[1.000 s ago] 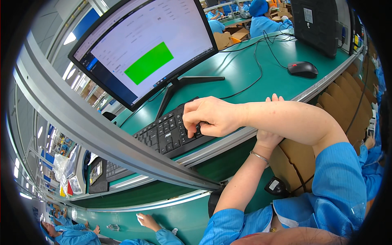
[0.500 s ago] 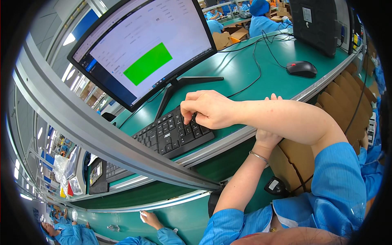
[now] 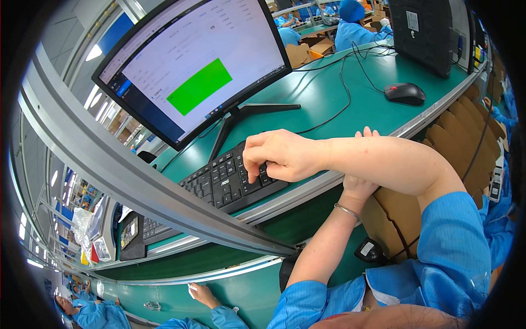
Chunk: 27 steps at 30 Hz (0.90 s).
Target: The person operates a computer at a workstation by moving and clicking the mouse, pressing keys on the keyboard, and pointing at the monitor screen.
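Observation:
My right hand [image 3: 285,156] hangs over the near right end of a black keyboard [image 3: 226,183]. Its fingers are bent but apart, and one fingertip points down at the keys; whether it touches one I cannot tell. My left hand [image 3: 360,187] is partly hidden beneath my right forearm. Its outstretched fingertips show beyond that forearm, near the bench edge, with nothing seen in them. A monitor [image 3: 192,49] stands behind the keyboard, a green block on its screen.
On the green bench [image 3: 323,115], a black mouse [image 3: 404,94] lies right of the monitor, near cables and a black case [image 3: 422,33]. A metal post [image 3: 126,159] crosses at left. Cardboard [image 3: 455,137] stands beside the bench; a black scanner-like device [image 3: 370,250] is below. Co-workers sit around.
My right hand has come down slightly toward the near edge of the keyboard, its pointing finger lower over the keys. My left hand stays where it was.

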{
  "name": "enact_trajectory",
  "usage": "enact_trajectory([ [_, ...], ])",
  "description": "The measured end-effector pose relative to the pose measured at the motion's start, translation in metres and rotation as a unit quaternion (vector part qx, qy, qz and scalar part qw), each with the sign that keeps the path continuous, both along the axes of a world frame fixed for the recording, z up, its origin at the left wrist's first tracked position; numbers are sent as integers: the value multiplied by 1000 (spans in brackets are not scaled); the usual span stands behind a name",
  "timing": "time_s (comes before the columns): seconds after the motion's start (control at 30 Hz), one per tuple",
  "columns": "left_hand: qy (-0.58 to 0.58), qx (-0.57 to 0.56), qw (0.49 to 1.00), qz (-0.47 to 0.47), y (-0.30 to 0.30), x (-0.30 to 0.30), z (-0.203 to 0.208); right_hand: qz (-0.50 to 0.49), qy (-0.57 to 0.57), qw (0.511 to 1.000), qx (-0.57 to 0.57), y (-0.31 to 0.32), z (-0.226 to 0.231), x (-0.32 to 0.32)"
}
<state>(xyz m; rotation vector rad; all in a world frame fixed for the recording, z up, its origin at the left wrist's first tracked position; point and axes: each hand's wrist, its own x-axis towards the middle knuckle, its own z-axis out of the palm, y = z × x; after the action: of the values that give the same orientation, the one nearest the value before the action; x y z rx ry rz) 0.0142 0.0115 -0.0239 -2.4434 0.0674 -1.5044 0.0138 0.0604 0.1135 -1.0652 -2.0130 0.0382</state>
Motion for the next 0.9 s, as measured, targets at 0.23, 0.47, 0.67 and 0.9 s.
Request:
enact_trajectory([
  [0.23, -8, 8, 1000, 16, 0, 0, 1, 0, -51, 997, -57, -1, 1, -2],
  [0.47, -9, 34, 999, 11, 1, 1, 0, -62, 26, 998, 5, 5, 0, 4],
  [0.67, -17, -6, 1000, -2, 1, 1, -3, -117, -37, 992, -3, 6, -4, 3],
  [0.9, -8, 0, 1000, 14, 0, 2, -5, -112, -38, 992, -34, 7, -7, 4],
])
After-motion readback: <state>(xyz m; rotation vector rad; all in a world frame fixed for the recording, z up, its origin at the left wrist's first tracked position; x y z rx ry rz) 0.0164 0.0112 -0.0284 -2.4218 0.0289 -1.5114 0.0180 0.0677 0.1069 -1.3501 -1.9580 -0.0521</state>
